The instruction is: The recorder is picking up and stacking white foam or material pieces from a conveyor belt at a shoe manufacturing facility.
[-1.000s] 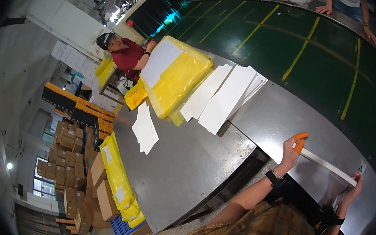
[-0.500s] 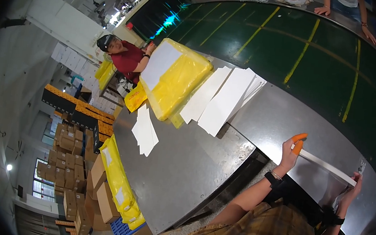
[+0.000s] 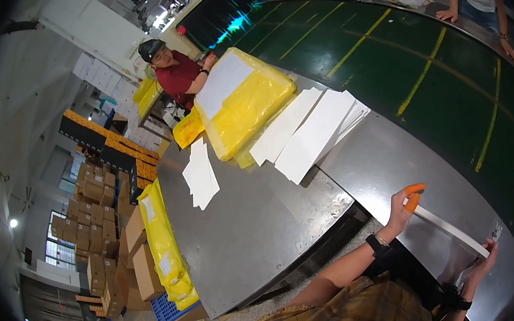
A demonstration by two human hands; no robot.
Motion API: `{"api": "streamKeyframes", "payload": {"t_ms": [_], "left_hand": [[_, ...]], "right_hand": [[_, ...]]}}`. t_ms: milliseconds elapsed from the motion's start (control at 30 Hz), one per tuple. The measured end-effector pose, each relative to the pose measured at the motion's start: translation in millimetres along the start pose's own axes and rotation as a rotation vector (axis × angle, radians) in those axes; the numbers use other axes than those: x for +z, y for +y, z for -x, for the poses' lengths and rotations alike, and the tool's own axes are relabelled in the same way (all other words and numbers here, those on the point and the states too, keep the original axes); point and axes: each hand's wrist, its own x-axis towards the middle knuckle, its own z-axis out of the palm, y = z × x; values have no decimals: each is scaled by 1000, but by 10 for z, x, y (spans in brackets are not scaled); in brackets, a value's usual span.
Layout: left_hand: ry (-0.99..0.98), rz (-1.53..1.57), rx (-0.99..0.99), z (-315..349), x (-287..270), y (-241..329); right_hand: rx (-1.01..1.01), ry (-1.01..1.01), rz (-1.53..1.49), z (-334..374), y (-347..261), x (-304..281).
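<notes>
Between both hands is a thin white flat piece [image 3: 447,229], seen almost edge-on, like a narrow stack of card or a slim box; its kind is unclear. My left hand [image 3: 403,208] is closed on its left end, with orange covers on two fingers. At the other end my right hand [image 3: 483,258] grips it, fingers partly hidden. The piece is held above the metal table near the green belt. To the left lie long white card sheets [image 3: 317,135], fanned in a stack, and a few smaller white sheets [image 3: 201,176].
A yellow plastic-wrapped package [image 3: 250,106] lies beyond the sheets on the metal table [image 3: 261,236]. More yellow packages [image 3: 163,251] line its left edge. A green conveyor belt [image 3: 392,68] runs along the far side. One person [image 3: 178,74] works at far left; another's hands [image 3: 447,15] rest across the belt.
The view has shifted slightly. Both hands keep their hold on the white piece in nearly the same pose.
</notes>
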Motion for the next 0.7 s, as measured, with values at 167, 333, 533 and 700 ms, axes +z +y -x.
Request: {"api": "streamKeyframes", "payload": {"t_ms": [167,333,533,700], "left_hand": [[-11,-35,0,-1,-4,33],[-8,-42,-14,2,-15,62],[-12,-36,-32,7,-16,84],[-15,-6,-49,15,-15,86]], "right_hand": [[-7,-23,-8,-24,25,-51],[-25,-33,-5,15,-11,1],[-22,-25,-2,29,-18,0],[-15,-29,-8,45,-33,17]]}}
